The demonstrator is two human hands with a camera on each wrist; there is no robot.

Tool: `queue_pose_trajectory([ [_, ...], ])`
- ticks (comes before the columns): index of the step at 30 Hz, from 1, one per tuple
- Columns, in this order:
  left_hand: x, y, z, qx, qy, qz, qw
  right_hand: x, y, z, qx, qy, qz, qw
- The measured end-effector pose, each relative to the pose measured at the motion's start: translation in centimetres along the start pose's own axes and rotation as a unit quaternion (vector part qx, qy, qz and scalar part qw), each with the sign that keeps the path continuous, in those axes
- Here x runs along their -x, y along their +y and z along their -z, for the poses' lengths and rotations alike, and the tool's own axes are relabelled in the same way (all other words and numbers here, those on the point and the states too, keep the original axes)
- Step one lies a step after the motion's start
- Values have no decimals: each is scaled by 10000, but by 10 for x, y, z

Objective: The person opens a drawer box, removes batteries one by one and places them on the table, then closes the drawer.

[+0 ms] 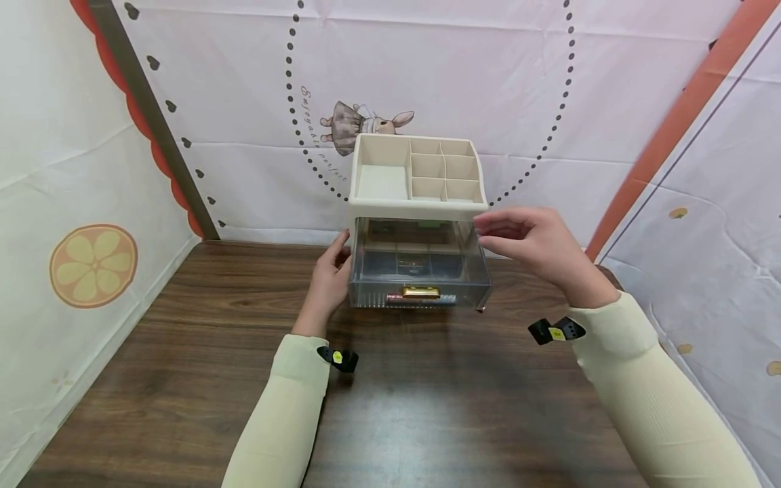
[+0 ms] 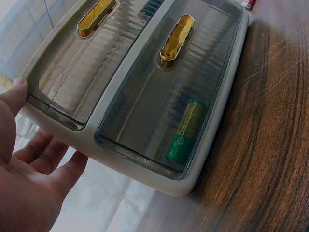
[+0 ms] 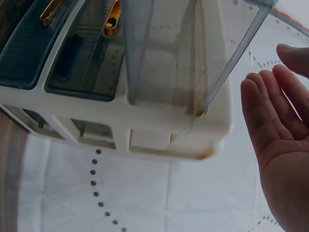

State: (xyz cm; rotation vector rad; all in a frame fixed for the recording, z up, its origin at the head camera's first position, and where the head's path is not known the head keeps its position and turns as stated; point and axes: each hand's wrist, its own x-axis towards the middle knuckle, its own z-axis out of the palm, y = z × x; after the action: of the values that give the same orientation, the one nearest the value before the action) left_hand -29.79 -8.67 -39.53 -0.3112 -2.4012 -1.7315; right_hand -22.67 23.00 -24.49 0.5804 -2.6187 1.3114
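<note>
A cream desktop organizer (image 1: 421,209) with a divided top stands at the back of the table. Its top clear drawer (image 1: 372,293), fitted with a gold handle (image 1: 421,292), is pulled out toward me. My left hand (image 1: 329,281) rests against the organizer's left side; in the left wrist view its thumb touches the front edge and the fingers lie along the side. Beside the drawer's right upper edge is my right hand (image 1: 531,244), fingers extended; the right wrist view shows this hand (image 3: 285,130) apart from the organizer, holding nothing.
Lower drawers stay closed; a green and gold battery (image 2: 186,130) lies inside one. A small red-ended object (image 2: 248,4) is on the table by the organizer's far corner. Patterned cloth (image 1: 427,68) hangs behind and at both sides of the brown wooden table (image 1: 427,407).
</note>
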Motion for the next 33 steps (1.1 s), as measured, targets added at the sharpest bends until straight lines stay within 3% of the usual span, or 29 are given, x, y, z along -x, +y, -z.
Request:
queue_pose_trajectory([
  [6, 0, 1, 0, 25, -17, 31, 10000, -7, -9, -1, 154, -601, 343, 9975],
  [13, 0, 2, 0, -15, 27, 35, 10000, -16, -15, -3, 654, -1509, 589, 9846],
  [33, 0, 1, 0, -13, 39, 15, 10000, -31, -27, -19, 1183, -2828, 126, 9518],
])
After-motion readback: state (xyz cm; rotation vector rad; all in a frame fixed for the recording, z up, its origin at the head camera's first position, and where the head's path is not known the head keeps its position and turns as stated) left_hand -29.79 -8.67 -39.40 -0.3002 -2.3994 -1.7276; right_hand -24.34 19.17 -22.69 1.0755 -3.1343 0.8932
